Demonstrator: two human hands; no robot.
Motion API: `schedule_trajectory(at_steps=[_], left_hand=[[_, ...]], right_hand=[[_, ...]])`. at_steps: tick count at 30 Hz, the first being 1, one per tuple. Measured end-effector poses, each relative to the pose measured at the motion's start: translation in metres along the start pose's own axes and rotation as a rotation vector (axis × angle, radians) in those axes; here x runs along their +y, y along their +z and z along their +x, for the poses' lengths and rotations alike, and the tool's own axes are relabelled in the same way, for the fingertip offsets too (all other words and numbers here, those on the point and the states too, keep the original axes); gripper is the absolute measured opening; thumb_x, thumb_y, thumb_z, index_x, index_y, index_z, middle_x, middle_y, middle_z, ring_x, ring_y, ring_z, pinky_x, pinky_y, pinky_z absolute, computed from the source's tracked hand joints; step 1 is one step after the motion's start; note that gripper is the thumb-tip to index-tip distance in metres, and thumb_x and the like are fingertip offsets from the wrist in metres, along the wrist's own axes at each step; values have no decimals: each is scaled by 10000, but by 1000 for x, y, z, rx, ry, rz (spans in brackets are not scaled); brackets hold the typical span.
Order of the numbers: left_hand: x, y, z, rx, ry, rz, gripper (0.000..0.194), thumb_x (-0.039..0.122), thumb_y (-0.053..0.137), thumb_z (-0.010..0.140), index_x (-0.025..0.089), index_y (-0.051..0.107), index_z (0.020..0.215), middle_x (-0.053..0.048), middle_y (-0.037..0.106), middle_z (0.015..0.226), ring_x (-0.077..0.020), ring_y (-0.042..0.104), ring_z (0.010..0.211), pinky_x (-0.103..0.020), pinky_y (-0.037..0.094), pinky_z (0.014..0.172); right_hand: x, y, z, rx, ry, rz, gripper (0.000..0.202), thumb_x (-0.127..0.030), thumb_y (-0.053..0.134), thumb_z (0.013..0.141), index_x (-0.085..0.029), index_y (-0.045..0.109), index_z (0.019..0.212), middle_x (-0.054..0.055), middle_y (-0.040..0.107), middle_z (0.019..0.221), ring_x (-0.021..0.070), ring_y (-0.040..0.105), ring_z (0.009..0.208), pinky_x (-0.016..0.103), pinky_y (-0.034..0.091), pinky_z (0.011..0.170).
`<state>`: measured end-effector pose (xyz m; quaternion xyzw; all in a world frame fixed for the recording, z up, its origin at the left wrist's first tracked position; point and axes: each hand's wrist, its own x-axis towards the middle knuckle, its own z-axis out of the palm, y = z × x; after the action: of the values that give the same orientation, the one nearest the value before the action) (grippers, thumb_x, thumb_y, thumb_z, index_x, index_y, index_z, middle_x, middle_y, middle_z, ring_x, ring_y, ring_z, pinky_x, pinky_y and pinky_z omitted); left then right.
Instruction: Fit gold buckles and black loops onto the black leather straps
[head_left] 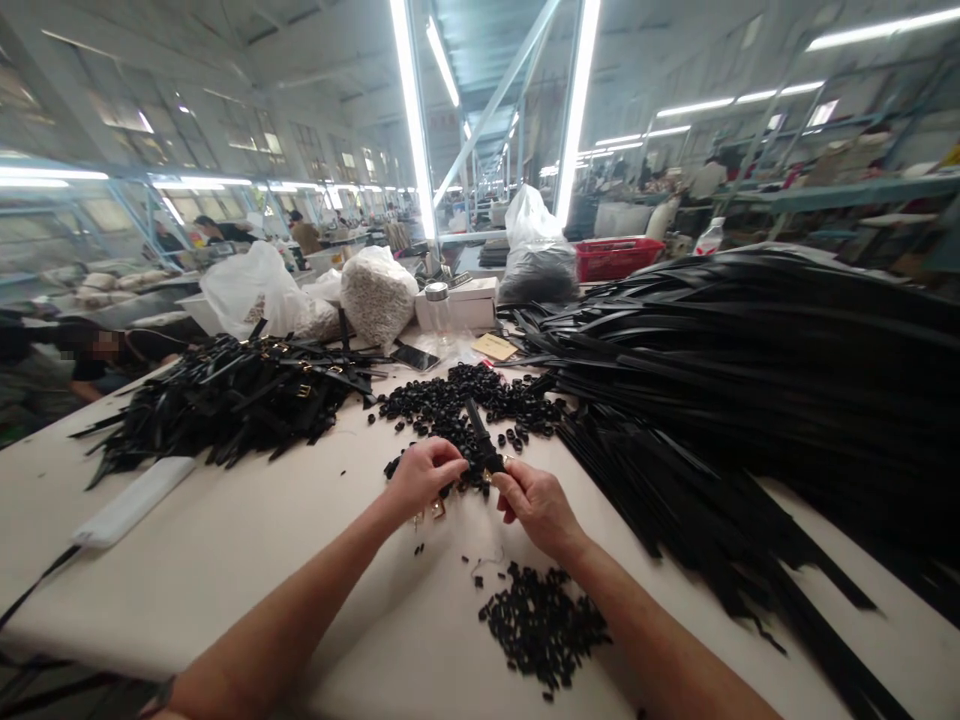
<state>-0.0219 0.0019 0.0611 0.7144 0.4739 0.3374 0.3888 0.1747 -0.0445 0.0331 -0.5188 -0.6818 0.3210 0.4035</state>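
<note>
Your bare left forearm (300,590) enters from seven o'clock, slanting toward two. Your left hand (421,474) shows its back, with bent fingers and thumb directed toward three; whether they meet is unclear. Your bare right forearm (652,615) enters from five o'clock, slanting toward ten. Your right hand (538,503) pinches, fingers curled under, near the left but apart.

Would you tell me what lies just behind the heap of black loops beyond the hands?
Behind the black loops lie a dark flat device and a yellow card; whatever the loops cover cannot be seen.
</note>
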Motion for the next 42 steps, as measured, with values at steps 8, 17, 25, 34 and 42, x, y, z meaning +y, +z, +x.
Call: schedule_trajectory(at_steps=[8, 17, 25, 34, 42], left_hand=[[-4, 25, -12, -43, -389, -936, 380, 380, 848, 602, 116, 614, 742, -30, 657, 725, -86, 603, 601, -174, 484, 574], [-7, 27, -13, -2, -338, -884, 334, 382, 826, 631, 121, 636, 716, -20, 648, 661, -92, 586, 593, -189, 469, 593], [-2, 22, -15, 14, -155, -597, 286, 320, 807, 627, 147, 645, 786, 2, 647, 644, -109, 573, 564, -211, 456, 556], [-8, 23, -17, -42, -59, -420, 191, 246, 773, 672, 166, 683, 820, -8, 659, 697, -108, 571, 596, -207, 455, 553], [-12, 27, -15, -137, -61, -487, 204, 259, 771, 672, 156, 703, 834, -31, 664, 765, -135, 589, 684, -240, 468, 649]], right_hand=[[-6, 5, -3, -45, 1, 52, 327, -383, 423, 951, -204, 515, 692, -22, 628, 591, 111, 605, 449, 207, 451, 486], [-3, 8, -3, -106, 35, 45, 264, -336, 436, 935, -203, 570, 751, -39, 618, 591, 109, 605, 457, 199, 447, 481], [-4, 1, -1, -137, -16, -123, 240, -296, 452, 927, -214, 557, 727, -47, 625, 573, 109, 591, 457, 207, 424, 510], [-5, -3, 0, -193, -68, -241, 251, -289, 490, 915, -206, 530, 682, -28, 637, 573, 113, 577, 464, 218, 403, 514], [1, 7, -2, -264, 83, 215, 158, -278, 489, 881, -185, 555, 771, -20, 621, 620, 124, 623, 529, 210, 493, 498]])
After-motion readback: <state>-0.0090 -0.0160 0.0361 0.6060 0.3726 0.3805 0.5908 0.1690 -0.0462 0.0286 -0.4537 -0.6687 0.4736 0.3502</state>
